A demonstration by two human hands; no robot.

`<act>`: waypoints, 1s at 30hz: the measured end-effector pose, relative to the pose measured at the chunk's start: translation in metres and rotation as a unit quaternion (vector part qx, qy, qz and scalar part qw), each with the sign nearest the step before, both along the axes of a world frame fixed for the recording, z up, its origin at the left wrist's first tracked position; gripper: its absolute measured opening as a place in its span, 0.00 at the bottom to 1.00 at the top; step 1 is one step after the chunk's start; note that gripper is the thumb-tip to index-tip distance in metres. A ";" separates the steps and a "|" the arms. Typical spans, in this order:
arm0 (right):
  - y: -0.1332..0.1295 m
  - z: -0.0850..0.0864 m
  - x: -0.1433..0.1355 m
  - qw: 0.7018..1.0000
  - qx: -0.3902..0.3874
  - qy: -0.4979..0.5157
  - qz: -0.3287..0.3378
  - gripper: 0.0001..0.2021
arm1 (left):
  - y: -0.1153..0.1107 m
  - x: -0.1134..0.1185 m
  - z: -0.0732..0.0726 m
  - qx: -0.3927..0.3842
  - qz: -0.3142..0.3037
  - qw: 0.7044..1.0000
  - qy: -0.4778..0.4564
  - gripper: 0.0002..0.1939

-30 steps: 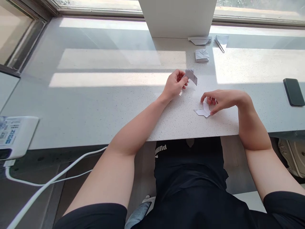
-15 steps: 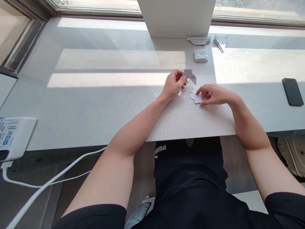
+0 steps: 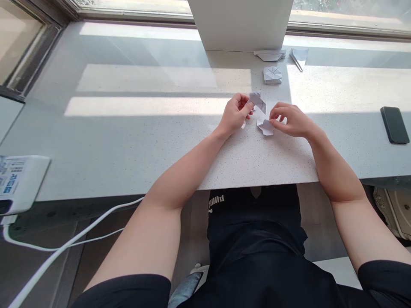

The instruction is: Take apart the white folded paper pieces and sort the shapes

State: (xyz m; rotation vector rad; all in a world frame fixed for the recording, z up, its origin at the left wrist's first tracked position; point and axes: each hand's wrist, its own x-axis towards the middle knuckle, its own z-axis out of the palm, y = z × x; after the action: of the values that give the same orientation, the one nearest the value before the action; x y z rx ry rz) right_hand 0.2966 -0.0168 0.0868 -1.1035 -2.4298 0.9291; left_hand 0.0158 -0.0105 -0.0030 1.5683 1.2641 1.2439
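Between the thumb and fingers of my left hand [image 3: 238, 111] is a folded paper piece [image 3: 257, 101], angular and greyish white, held just above the counter. My right hand [image 3: 290, 119] pinches the right edge of a second folded paper piece [image 3: 265, 127], white and irregular in outline, which is tilted close to the counter. The two papers are apart, the second one nearer to me. A small white scrap [image 3: 243, 125] shows beneath my left hand; its shape is mostly hidden.
Behind my hands lie a square folded paper [image 3: 272, 75], a long boat-like folded paper [image 3: 269, 55] and a pointed folded paper [image 3: 299, 58]. A white panel [image 3: 240, 25] stands at the back. A black phone [image 3: 394, 125] is far right; a white device [image 3: 28, 179] with cables sits left.
My right hand has lifted slightly and closed its fingers on the edge of the white paper piece, which has tipped up. My left hand stays almost still with its paper.
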 end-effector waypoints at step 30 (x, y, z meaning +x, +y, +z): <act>0.011 -0.015 -0.004 0.990 -0.030 0.065 -0.124 0.29 | -0.021 0.010 0.020 0.016 -0.081 0.996 0.044 0.23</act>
State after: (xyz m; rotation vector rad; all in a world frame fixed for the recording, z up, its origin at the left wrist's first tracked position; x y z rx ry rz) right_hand 0.2927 -0.0056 0.0721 -1.2876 -2.1147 0.9652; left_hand 0.0257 -0.0319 0.0173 1.7281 1.1506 1.1077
